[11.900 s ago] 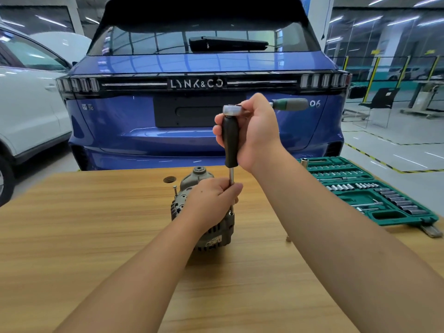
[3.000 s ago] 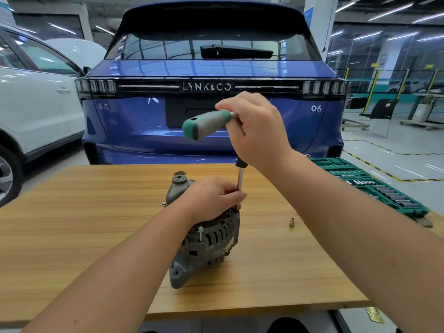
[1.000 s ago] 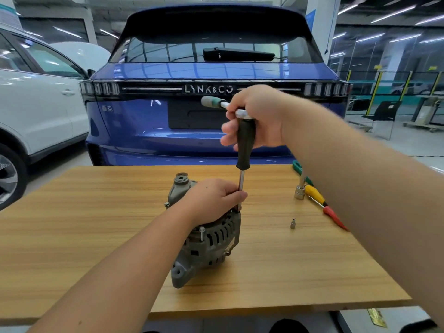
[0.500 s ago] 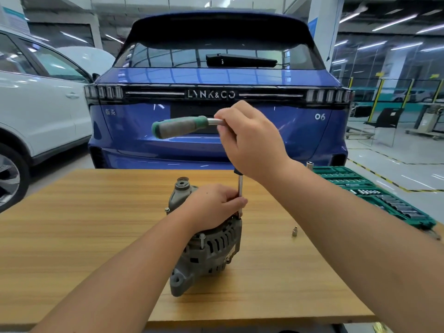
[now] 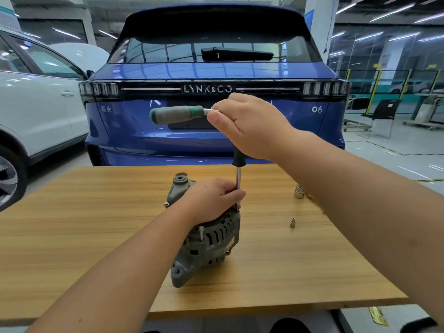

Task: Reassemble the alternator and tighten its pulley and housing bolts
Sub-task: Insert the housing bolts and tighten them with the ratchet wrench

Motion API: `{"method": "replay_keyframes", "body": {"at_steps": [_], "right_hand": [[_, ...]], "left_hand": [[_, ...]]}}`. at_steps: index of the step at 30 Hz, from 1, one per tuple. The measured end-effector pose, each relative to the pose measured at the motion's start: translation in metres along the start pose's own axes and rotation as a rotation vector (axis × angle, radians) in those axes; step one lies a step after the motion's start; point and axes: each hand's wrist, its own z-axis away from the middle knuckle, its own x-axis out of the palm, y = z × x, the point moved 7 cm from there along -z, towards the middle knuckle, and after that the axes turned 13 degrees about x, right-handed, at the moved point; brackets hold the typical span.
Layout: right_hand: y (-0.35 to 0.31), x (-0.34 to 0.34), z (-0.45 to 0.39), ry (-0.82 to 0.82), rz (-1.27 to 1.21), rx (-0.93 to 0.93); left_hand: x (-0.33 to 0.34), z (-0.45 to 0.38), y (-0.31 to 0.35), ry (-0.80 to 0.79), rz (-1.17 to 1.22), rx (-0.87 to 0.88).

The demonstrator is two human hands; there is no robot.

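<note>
The alternator is dull grey, its ribbed housing cut by dark slots. The table under it is yellow-brown with a fine straight wood grain. The ratchet, at 12 o'clock from the alternator, has a green grip worn grey, a silver neck, and a black extension running into a bright steel shaft. 2 small silver sockets lie at 3 o'clock. Behind stands a glossy blue car with black trim; a white car is at 9 o'clock.
</note>
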Motion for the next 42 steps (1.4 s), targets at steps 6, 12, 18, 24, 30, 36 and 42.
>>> {"method": "replay_keyframes", "body": {"at_steps": [6,12,18,24,30,36,42], "right_hand": [[0.013,-0.004,-0.028,-0.266,-0.051,0.415],[0.039,0.04,0.008,-0.23,-1.562,1.042],[0.039,0.0,0.03,0.535,-0.84,0.299],[0.003,0.005,0.024,0.402,-0.209,0.026],[0.0,0.005,0.024,0.361,-0.209,0.023],[-0.003,0.002,0.017,0.116,-0.121,0.025],[0.005,-0.008,-0.018,-0.204,0.157,0.346]], "left_hand": [[0.001,0.001,0.0,-0.02,0.027,0.036],[0.001,0.0,-0.002,-0.012,0.038,0.012],[0.0,-0.001,0.003,-0.029,0.005,0.014],[0.001,0.0,0.001,-0.016,0.034,0.01],[-0.001,0.001,0.004,-0.002,0.03,0.032],[0.0,0.001,0.0,-0.002,0.008,0.002],[0.0,0.003,0.004,-0.001,0.005,0.033]]}}
